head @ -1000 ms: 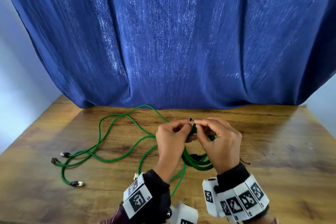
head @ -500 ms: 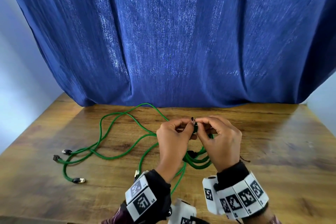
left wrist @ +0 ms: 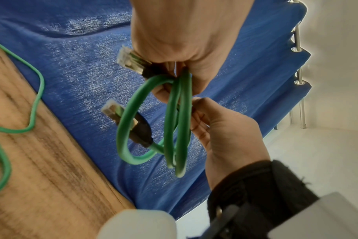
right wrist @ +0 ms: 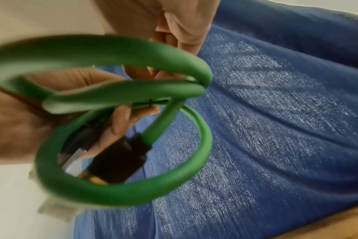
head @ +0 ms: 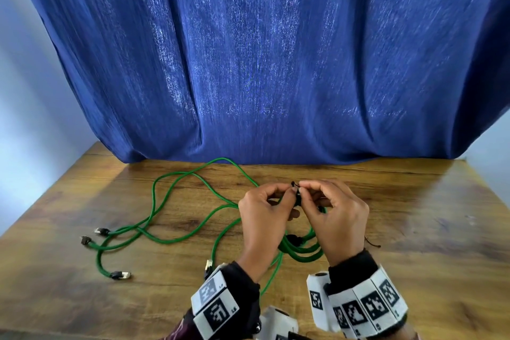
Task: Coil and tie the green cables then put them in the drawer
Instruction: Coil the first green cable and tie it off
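Since the earlier frame, both my hands have lifted a little farther from the bench (head: 414,229), raising the coiled green cable (head: 300,250) with them. Left hand (head: 265,218) and right hand (head: 339,218) meet above the bench centre, fingers curled, their tips pinching a thin black tie (head: 294,184) at the top of the coil. Coil loops and two plug ends (left wrist: 131,60) hang below my fingers (left wrist: 202,106). Loose green cables (head: 165,218) lie spread on the bench to the left, well apart from the coil. Blue curtain (head: 276,63) hangs behind.
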The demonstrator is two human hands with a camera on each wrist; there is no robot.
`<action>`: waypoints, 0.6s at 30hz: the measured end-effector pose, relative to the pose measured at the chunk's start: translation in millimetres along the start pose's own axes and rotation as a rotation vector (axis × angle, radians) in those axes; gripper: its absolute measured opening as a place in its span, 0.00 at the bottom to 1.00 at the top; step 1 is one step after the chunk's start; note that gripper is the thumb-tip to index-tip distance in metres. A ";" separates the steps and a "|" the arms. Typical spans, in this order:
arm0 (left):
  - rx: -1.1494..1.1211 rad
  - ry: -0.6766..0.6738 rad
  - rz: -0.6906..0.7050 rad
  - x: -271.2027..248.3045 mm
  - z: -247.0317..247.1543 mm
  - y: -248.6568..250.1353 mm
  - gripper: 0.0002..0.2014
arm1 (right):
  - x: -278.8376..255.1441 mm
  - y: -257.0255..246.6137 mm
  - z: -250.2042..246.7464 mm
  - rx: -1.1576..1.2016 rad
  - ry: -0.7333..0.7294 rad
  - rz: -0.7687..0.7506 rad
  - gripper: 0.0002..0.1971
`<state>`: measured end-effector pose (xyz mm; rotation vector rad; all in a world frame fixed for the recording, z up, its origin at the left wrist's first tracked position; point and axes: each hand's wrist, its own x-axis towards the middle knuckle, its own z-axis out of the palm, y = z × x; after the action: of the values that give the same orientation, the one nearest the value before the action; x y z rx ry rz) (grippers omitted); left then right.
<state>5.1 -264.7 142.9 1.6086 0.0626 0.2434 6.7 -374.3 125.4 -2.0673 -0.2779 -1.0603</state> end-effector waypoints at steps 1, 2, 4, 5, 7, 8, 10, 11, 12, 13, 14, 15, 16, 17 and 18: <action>-0.004 0.002 -0.002 -0.1 -0.1 -0.6 0.05 | -0.1 0.4 0.4 -0.009 0.000 0.006 0.05; -0.006 0.002 -0.002 -0.4 -0.3 -1.4 0.05 | -0.2 0.6 0.8 -0.017 0.000 0.011 0.05; -0.008 0.004 -0.004 -0.4 -0.5 -3.2 0.05 | -0.5 1.0 1.4 -0.024 -0.003 0.017 0.05; -0.012 0.007 -0.009 -0.2 -0.7 -3.9 0.06 | -0.6 1.0 1.7 -0.025 -0.003 0.015 0.06; -0.026 0.015 -0.019 -0.3 -1.0 -4.7 0.06 | -1.4 1.0 2.0 -0.032 0.003 -0.001 0.07; -0.033 0.016 -0.021 0.0 -0.8 -4.6 0.06 | -1.5 1.2 2.2 -0.040 0.008 -0.013 0.08; -0.035 0.011 -0.017 -0.3 -0.7 -4.2 0.06 | -1.6 1.4 2.6 -0.056 0.006 -0.038 0.08; -0.029 0.007 -0.011 -0.4 -0.9 -4.1 0.06 | -1.6 1.4 2.8 -0.063 0.002 -0.049 0.08; -0.018 0.002 -0.003 -0.5 -1.1 -3.9 0.06 | -1.5 1.4 2.9 -0.070 0.001 -0.057 0.08; -0.004 -0.002 0.008 -0.3 -1.0 -3.8 0.07 | -1.2 1.6 3.1 -0.077 0.001 -0.061 0.08; 0.012 -0.005 0.022 -0.4 -1.1 -3.6 0.08 | -1.0 1.8 3.2 -0.079 0.002 -0.064 0.08; 0.029 -0.005 0.037 -0.6 -1.2 -3.3 0.09 | -1.0 2.1 3.4 -0.075 0.004 -0.065 0.08; 0.045 -0.004 0.052 -1.0 -1.0 -3.0 0.11 | -1.3 2.6 3.6 -0.068 0.005 -0.065 0.08; 0.062 -0.005 0.070 -1.3 -0.8 -3.1 0.13 | -1.5 3.2 3.8 -0.064 0.005 -0.066 0.08; 0.082 -0.006 0.093 -1.6 -0.5 -3.3 0.14 | -1.7 3.8 3.8 -0.066 0.002 -0.070 0.08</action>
<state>3.8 -264.3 139.4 1.6953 -0.0064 0.3114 9.8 -373.8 120.8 -2.1284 -0.3205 -1.1276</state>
